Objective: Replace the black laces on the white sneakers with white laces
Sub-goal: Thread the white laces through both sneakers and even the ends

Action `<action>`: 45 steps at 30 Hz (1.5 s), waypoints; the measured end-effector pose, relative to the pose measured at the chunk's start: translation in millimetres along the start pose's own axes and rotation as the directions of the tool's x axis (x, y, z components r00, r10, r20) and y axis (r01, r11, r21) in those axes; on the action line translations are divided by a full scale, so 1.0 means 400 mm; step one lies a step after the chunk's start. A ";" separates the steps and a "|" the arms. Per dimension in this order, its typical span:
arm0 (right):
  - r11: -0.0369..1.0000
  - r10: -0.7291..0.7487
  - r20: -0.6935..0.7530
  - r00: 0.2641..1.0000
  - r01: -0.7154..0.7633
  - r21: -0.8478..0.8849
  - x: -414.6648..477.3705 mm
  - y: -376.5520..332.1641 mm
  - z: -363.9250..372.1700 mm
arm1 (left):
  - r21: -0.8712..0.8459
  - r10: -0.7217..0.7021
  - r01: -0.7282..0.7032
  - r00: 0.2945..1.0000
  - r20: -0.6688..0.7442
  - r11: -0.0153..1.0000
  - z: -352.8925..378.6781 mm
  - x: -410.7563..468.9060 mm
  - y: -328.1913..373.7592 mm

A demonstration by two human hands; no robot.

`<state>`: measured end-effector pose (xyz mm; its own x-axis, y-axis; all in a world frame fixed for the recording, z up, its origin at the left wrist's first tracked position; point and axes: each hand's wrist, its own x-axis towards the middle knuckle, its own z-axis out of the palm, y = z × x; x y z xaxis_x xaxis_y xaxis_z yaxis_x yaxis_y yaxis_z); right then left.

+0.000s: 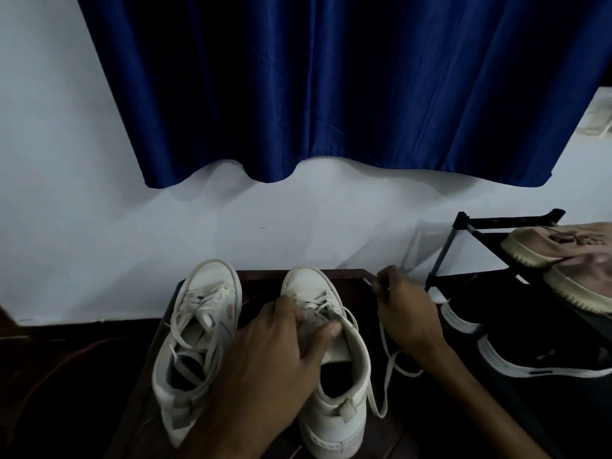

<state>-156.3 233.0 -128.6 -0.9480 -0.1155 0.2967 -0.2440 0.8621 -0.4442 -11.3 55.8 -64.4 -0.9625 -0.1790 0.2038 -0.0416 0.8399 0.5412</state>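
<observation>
Two white high-tops stand side by side on a dark table (265, 276) in the lower middle of the frame. The other sneaker (195, 326), at lower left, is judged already laced in white, and no black lace can be seen anywhere. The step in hand appears to be the threading of the upper eyelets of the centre sneaker (334, 409). The left hand (281, 352) is laid over its tongue and crossed lacing, fingers spread and pressing down, nothing being gripped. The right hand (405, 313), just right of that sneaker, is closed in a pinch on the white lace (385, 352) near the lace tip (367, 281), while the slack hangs in a loop down the sneaker's right side. For the step to go well, the tongue should be kept flat and centred under the left hand, so that the eyelet row is not pulled askew. The lace should be held close to its tip and fed straight into the next free eyelet without a twist, the flat band being kept face up. The slack should then be drawn through evenly, and both ends checked for equal length before tightening. The hanging loop is best kept away from the shoe rack (447, 246) at right, where it might catch.
</observation>
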 end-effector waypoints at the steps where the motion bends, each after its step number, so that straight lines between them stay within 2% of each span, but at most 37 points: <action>1: 0.984 0.026 -0.009 1.000 -0.024 0.178 0.010 0.000 -0.008 | -0.018 -0.003 0.003 1.000 0.006 1.000 0.002 -0.001 -0.001; 2: 0.929 0.055 -0.005 0.998 -0.049 0.367 0.018 -0.004 -0.020 | -0.026 -0.004 0.004 1.000 0.010 1.000 0.005 -0.001 -0.003; 3: 0.823 0.069 0.033 0.997 -0.076 0.563 0.023 -0.013 -0.035 | -0.033 -0.005 0.005 1.000 0.007 0.999 0.009 0.000 -0.006; 4: 0.659 0.050 0.095 0.994 -0.105 0.745 0.022 -0.028 -0.051 | -0.048 -0.006 0.006 1.000 -0.009 0.999 0.014 0.002 -0.008; 5: 0.484 0.007 0.160 0.987 -0.143 0.863 0.017 -0.043 -0.064 | -0.069 -0.013 0.011 0.999 -0.030 0.998 0.019 0.003 -0.010; 6: 0.362 -0.048 0.201 0.978 -0.171 0.916 0.009 -0.056 -0.073 | -0.094 -0.025 0.020 0.998 -0.052 0.995 0.025 0.003 -0.012; 7: 0.322 -0.099 0.215 0.971 -0.173 0.931 -0.002 -0.069 -0.076 | -0.118 -0.041 0.032 0.997 -0.070 0.992 0.030 0.002 -0.014; 12: 0.419 -0.248 0.199 0.948 -0.080 0.905 -0.044 -0.118 -0.088 | -0.235 -0.067 0.033 0.988 -0.138 0.972 0.052 0.009 -0.025; 19: 0.471 -0.294 0.263 0.919 -0.100 0.876 -0.040 -0.104 -0.094 | -0.374 -0.119 0.027 0.967 -0.225 0.927 0.080 0.006 -0.045; 23: 0.513 -0.301 0.293 0.908 -0.105 0.852 -0.029 -0.106 -0.100 | -0.515 -0.210 0.081 0.958 -0.198 0.854 0.086 0.011 -0.049; 28: 0.540 -0.299 0.307 0.903 -0.105 0.835 -0.026 -0.107 -0.099 | -0.562 -0.207 0.085 0.966 -0.158 0.823 0.087 0.013 -0.054; 32: 0.673 -0.367 0.308 0.878 0.021 0.740 -0.024 -0.110 -0.102 | -0.613 -0.209 0.085 0.969 -0.133 0.785 0.087 0.015 -0.057; 35: 0.723 -0.394 0.321 0.861 0.075 0.687 -0.021 -0.111 -0.107 | -0.658 -0.232 0.103 0.966 -0.113 0.746 0.089 0.017 -0.057; 41: 0.694 -0.373 0.334 0.866 0.021 0.720 -0.016 -0.101 -0.105 | -0.626 -0.214 0.069 0.964 -0.160 0.777 0.098 0.013 -0.059; 45: 0.535 -0.300 0.330 0.895 -0.129 0.835 -0.009 -0.082 -0.114 | -0.575 -0.199 0.047 0.959 -0.204 0.817 0.099 0.008 -0.045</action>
<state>-135.6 227.7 -76.5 -0.8426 -0.5250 0.1198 -0.1793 0.0638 -0.9817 -24.4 60.6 -105.8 -0.8599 -0.4429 0.2538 0.0746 0.3827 0.9208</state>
